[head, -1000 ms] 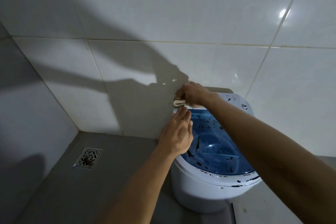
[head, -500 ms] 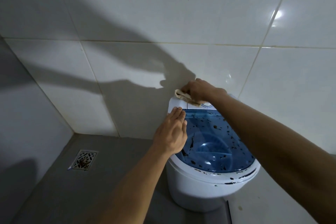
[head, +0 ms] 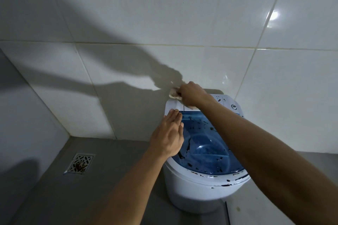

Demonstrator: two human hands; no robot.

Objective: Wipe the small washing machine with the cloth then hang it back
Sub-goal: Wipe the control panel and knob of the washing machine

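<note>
The small white washing machine (head: 197,192) stands on the grey floor against the tiled wall. Its blue see-through lid (head: 210,144) is speckled with dark spots. My right hand (head: 191,94) is shut on a bunched beige cloth (head: 174,94) and presses it on the machine's back left corner, next to the control panel (head: 224,101). My left hand (head: 169,134) lies flat, fingers together, on the left rim of the lid and holds nothing.
A patterned metal floor drain (head: 80,163) sits in the grey floor to the left. White tiled walls meet in a corner at the left. A lighter floor slab (head: 256,213) lies to the right of the machine.
My right hand has slid the cloth along the machine's back edge, first right, then back to the left corner. My left hand has stayed on the lid's left rim.
</note>
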